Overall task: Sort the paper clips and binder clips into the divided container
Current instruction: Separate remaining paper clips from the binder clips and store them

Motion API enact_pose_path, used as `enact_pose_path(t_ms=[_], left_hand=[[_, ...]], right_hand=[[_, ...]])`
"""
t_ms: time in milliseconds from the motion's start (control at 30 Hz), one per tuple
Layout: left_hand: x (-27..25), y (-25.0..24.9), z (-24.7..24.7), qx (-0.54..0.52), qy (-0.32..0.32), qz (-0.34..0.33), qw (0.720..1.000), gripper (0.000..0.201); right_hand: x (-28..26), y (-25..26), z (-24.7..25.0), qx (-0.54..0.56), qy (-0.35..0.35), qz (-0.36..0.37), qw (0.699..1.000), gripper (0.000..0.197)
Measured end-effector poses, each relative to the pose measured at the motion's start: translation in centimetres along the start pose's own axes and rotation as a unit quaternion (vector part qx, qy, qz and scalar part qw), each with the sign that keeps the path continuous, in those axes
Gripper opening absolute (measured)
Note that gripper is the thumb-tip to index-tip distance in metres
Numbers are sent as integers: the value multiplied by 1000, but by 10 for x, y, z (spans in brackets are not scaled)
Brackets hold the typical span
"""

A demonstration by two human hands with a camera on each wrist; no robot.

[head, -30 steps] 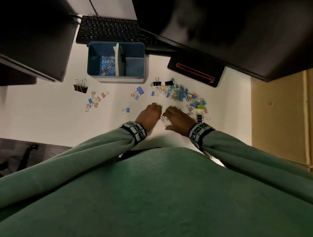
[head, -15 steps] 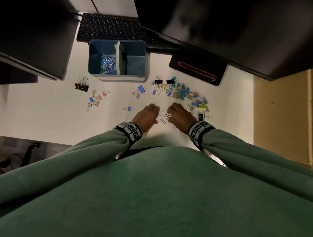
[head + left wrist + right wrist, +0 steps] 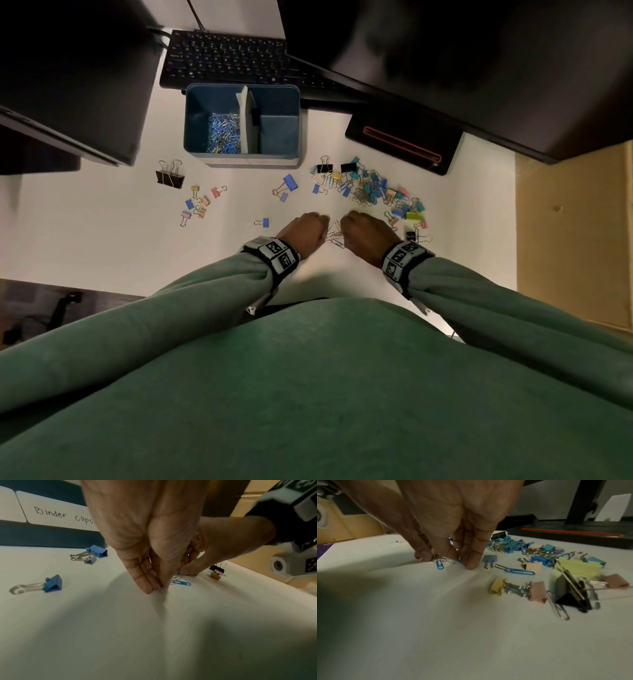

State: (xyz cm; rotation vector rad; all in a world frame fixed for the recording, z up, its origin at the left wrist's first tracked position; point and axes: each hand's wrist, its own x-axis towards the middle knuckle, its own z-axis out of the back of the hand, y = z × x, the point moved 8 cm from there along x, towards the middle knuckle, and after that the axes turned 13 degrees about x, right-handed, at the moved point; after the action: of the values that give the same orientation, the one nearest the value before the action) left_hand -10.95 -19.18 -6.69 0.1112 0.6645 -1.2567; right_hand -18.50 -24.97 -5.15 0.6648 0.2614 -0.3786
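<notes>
A small bunch of paper clips [image 3: 334, 234], silver with a blue one at its near edge, lies on the white worktop [image 3: 102, 246] between the two hands, well in front of the blue divided container [image 3: 242, 125]. The left hand [image 3: 303, 232] has its fingers pointing down with thumb and fingertips pinched on a silver clip at the bunch's left side. The right hand [image 3: 368, 233] is curled over the bunch's right side, its thumb and fingers closed on several clips.

The container's left compartment holds a heap of blue and silver paper clips; a white divider [image 3: 247, 123] splits it, and its front label reads "Binder Clips" in the left wrist view. Right of the container's front, a pile of coloured binder clips [image 3: 373, 192] spreads over the worktop. Left of it stand a black binder clip [image 3: 169, 176] and a few small pastel ones [image 3: 200, 204]. Behind the container sits a black keyboard [image 3: 226, 58].
</notes>
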Motion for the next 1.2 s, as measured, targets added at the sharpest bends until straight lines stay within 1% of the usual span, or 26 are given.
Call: enact_pose_path(t_ms=[100, 200, 300, 367, 433, 533, 600, 667, 700, 767, 800, 833, 867, 933, 1000, 1067, 1133, 1200], left_hand=[[-5, 8, 2, -30, 10, 1, 999, 4], [-17, 26, 22, -104, -3, 26, 994, 7], [-33, 61, 59, -174, -56, 83, 980, 5], [-44, 91, 88, -237, -110, 125, 957, 6], [-52, 122, 119, -257, -176, 157, 937, 5], [-56, 176, 157, -219, -270, 231, 909, 7], [-52, 201, 172, -192, -290, 265, 899, 9], [-46, 209, 176, -155, -274, 281, 907, 13], [-46, 208, 177, -133, -271, 292, 908, 19], [-53, 199, 177, -104, -296, 305, 899, 26], [-57, 189, 174, -100, -317, 294, 896, 24], [-58, 177, 167, -100, -328, 268, 900, 20], [-55, 162, 155, -100, -322, 230, 913, 14], [-44, 127, 123, -100, -265, 148, 947, 12], [-31, 88, 92, -92, -202, 71, 972, 24], [-13, 50, 68, -32, -159, 6, 987, 42], [7, 26, 57, 37, -149, -19, 988, 52], [25, 16, 59, 63, -166, -8, 984, 54]], right_hand=[[1, -10, 7, 61, -12, -32, 998, 12], [2, -18, 18, 194, -14, -63, 979, 8], [17, -4, 40, 313, -43, -69, 946, 4], [39, 27, 62, 353, -75, -42, 932, 6], [69, 63, 82, 354, -113, 0, 928, 12], [126, 113, 95, 346, -126, 16, 930, 6], [157, 131, 100, 308, -146, -6, 940, 8], [174, 138, 99, 247, -141, -45, 958, 12], [178, 140, 98, 232, -130, -48, 963, 12], [172, 143, 102, 225, -126, -8, 966, 16], [162, 138, 105, 227, -129, 17, 965, 20], [149, 128, 108, 232, -131, 35, 963, 22], [134, 113, 107, 235, -127, 36, 963, 21], [99, 70, 95, 217, -103, 12, 971, 16], [60, 26, 75, 165, -68, -18, 984, 15], [29, -10, 56, 107, -50, -51, 992, 23], [10, -32, 49, 67, -71, -76, 992, 35], [4, -42, 50, 58, -107, -92, 988, 38]])
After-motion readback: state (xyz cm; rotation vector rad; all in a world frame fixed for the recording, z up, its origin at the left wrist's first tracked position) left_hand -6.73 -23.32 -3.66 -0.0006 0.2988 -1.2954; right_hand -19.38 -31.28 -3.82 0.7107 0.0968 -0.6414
